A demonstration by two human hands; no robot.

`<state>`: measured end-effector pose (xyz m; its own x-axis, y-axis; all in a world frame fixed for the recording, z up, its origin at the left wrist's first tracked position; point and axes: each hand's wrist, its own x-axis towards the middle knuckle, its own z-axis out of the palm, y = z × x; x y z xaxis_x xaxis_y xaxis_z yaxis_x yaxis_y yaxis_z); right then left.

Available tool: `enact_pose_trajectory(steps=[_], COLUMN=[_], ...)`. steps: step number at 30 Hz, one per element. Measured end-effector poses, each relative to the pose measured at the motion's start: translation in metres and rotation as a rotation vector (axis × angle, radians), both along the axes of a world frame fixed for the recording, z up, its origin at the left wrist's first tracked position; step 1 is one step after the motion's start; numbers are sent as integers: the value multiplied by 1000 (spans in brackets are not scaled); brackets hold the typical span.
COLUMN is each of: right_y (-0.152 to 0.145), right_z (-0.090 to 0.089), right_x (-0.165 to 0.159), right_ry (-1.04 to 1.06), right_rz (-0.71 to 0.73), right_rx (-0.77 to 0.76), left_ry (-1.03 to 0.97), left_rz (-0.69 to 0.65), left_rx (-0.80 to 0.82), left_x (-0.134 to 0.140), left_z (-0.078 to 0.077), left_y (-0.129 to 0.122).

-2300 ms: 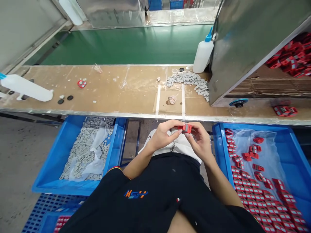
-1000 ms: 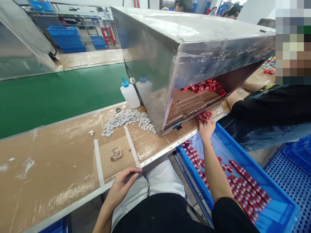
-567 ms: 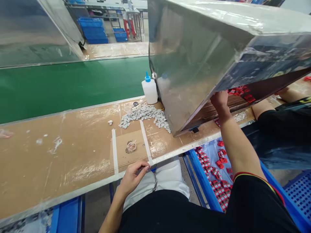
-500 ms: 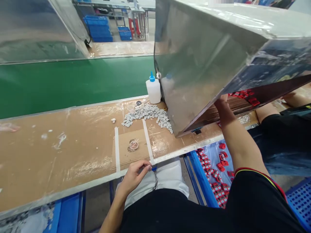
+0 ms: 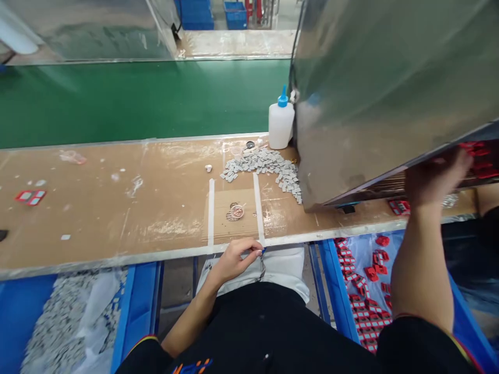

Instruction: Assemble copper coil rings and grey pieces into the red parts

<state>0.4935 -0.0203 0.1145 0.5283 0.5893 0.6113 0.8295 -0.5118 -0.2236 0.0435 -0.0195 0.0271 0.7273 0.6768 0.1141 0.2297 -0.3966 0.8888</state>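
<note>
Reaching into the metal box seems the step, calling for a small, careful grip: the right hand is by red pieces inside, the left hand left of it, loosely curled, either's hold impossible to tell.

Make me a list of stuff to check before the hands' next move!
1. Bare left hand away from the big silvery metal box: ok, by the brown cardboard-topped table's front edge.
2. Bare right hand's grip: cannot tell, its fingers are shadowed.
3. White plastic bottle with blue nozzle upright: ok.
4. Small round clear plastic cup between two white tape strips: ok.
5. Red plastic pieces in the blue plastic tub all in neat rows: not ok, some lie loose.
</note>
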Motion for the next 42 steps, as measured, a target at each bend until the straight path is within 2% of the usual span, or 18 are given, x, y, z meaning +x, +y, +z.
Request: enact_pose_trajectory(steps=[1,2,3,4,6,7,9,11,13,15,20,25,28,32,35,38,42], right_y=[-26,-53,-77,-99,-129,-137,-137,-125,-109,-94,-49,11,33,40,40,42,42], right_z=[-9,-18,-27,-36,-51,-56,-66,-71,-73,-70,-62,-83,-93,-92,-90,-92,-92], right_x=[-18,-40,-64,-89,-143,-169,-216,-252,-274,-285,-286,-277,-276,-282,-286,-287,-290], right_ry=[60,218,381,542,902,1023,1162,1209,1214,1205,1188,1129,1094,983,896,827,736], right_rz=[32,128,224,322,534,610,754,784,736,723,911,916,970,1014,1021,1020,1060], right_rx=[53,194,265,253,-52,-150,-235,-242,-203,-167,-199,-135,-175,-137,-80,-21,12], left_ry=[-14,-31,-43,-46,-15,8,29,34,35,9,-188,-354,-419,-431,-411,-404,-327], left_rz=[-21,-44,-64,-84,-109,-125,-145,-112,-34,49,207,252,268,265,198,164,187], left_rx=[13,27,48,78,174,224,320,407,451,419,128,-310,-402,-536,-575,-507,-397], left_x=[0,2,4,8,20,26,37,41,37,26,-9,-24,-25,-27,-29,-32,-37], left_z=[0,0,-1,-2,-4,-6,-10,-13,-15,-16,-15,-19,-23,-23,-19,-17,-22], left_y=[-1,-3,-6,-9,-16,-19,-24,-26,-24,-19,-8,2,10,16,17,20,26])
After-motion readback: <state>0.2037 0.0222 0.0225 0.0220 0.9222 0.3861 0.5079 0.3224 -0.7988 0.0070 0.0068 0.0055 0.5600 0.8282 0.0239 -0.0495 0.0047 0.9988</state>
